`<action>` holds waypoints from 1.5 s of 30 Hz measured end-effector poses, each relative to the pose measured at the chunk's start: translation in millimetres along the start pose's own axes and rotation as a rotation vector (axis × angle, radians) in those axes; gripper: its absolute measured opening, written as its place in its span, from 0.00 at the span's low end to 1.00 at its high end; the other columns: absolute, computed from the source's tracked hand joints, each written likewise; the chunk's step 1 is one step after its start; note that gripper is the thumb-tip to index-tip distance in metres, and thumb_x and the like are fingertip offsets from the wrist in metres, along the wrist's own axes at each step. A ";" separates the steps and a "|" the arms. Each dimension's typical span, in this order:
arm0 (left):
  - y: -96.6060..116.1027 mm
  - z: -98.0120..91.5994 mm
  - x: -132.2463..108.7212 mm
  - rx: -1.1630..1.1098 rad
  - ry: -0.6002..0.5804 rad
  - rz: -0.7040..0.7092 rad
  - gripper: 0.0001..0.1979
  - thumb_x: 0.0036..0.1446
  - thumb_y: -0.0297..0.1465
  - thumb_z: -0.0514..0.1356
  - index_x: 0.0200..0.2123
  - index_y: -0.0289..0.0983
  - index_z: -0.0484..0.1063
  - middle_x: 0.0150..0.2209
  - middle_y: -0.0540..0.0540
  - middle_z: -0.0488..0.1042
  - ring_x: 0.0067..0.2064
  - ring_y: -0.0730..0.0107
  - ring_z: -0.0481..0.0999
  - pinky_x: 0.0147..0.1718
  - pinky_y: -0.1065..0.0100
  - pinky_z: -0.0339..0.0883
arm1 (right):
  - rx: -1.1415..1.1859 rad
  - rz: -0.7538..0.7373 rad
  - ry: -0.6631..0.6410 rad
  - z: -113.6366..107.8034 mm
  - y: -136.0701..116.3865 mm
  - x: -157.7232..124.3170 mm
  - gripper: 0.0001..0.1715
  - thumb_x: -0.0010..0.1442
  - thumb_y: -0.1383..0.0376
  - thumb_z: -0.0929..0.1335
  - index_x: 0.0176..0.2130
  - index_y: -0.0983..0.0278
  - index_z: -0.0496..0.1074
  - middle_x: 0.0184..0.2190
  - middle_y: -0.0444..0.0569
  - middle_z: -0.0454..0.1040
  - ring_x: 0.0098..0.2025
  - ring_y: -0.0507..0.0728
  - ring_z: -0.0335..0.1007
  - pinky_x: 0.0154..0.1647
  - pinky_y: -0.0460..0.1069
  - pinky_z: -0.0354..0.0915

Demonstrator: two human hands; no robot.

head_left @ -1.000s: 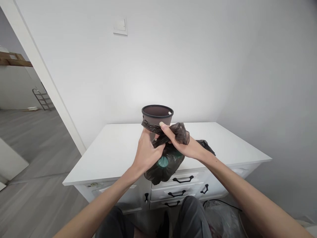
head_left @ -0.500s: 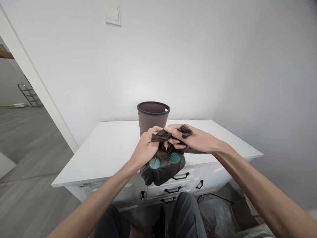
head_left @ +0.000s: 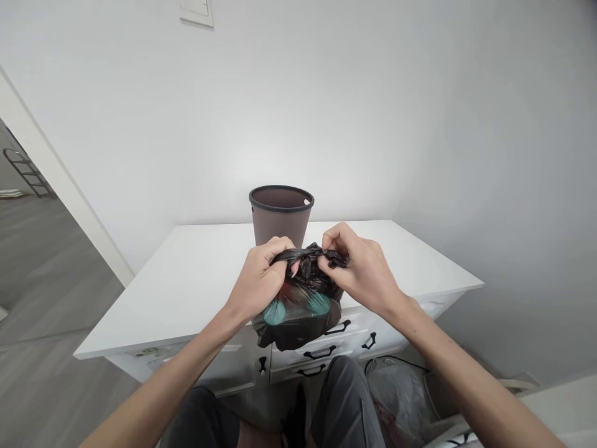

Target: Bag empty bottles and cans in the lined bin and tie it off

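Note:
A black, partly see-through plastic bag hangs in front of the cabinet's front edge, with teal round items and something reddish showing through it. My left hand is closed on the left side of the bag's gathered top. On the right side of that top, my right hand pinches the twisted plastic between thumb and fingers. Just behind the hands, a brown bin with a dark rim stands upright on the white cabinet top. The hands and bag hide its lower part.
Black-handled drawers face my knees below the top. A clear plastic bag lies on the floor at the lower right. A light switch is on the wall, and a metal rack stands far left.
My hands have moved apart, and the right one has shifted from overlapping the left to pinching the bag's right side. The whole view has shifted slightly.

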State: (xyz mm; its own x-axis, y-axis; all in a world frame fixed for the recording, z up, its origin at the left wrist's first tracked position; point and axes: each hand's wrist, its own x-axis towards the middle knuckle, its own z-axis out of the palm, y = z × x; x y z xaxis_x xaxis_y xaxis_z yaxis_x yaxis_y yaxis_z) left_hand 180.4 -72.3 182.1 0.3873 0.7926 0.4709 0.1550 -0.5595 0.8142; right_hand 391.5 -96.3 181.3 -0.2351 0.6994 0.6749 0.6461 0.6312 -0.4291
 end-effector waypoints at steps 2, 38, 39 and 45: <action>2.6 -0.3 -0.3 0.050 0.009 0.028 0.10 0.52 0.22 0.50 0.24 0.38 0.68 0.29 0.51 0.70 0.34 0.69 0.69 0.37 0.66 0.59 | -0.024 -0.012 0.110 9.8 0.9 -0.3 0.09 0.61 0.69 0.67 0.41 0.57 0.64 0.29 0.38 0.68 0.27 0.50 0.62 0.32 0.46 0.59; -29.1 1.8 2.8 -0.524 0.223 -0.385 0.22 0.69 0.50 0.62 0.41 0.36 0.82 0.42 0.39 0.85 0.48 0.57 0.81 0.51 0.62 0.68 | -0.119 -0.240 -0.363 14.1 1.6 11.7 0.49 0.71 0.77 0.57 0.80 0.49 0.34 0.74 0.56 0.63 0.67 0.62 0.72 0.64 0.64 0.74; -30.7 1.9 0.1 -0.532 0.215 -0.378 0.22 0.69 0.50 0.62 0.42 0.36 0.82 0.43 0.39 0.85 0.50 0.56 0.81 0.52 0.62 0.68 | -0.137 -0.246 -0.338 14.1 1.4 7.8 0.47 0.72 0.75 0.57 0.80 0.50 0.36 0.72 0.56 0.65 0.68 0.63 0.71 0.64 0.64 0.73; -47.0 -3.1 -16.7 -0.594 0.259 -0.369 0.20 0.70 0.47 0.61 0.44 0.37 0.83 0.50 0.40 0.84 0.59 0.57 0.77 0.60 0.62 0.65 | -0.281 -0.176 -0.129 11.6 -0.5 -15.2 0.28 0.78 0.66 0.58 0.73 0.59 0.61 0.66 0.59 0.73 0.69 0.67 0.68 0.68 0.68 0.69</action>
State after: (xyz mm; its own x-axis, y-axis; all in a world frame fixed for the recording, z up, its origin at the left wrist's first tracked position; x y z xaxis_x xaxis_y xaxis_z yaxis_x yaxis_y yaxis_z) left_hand 163.8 -58.5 137.0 0.1671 0.9765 0.1361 -0.3124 -0.0785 0.9467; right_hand 386.3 -103.4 164.3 -0.4388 0.6362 0.6345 0.7580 0.6413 -0.1188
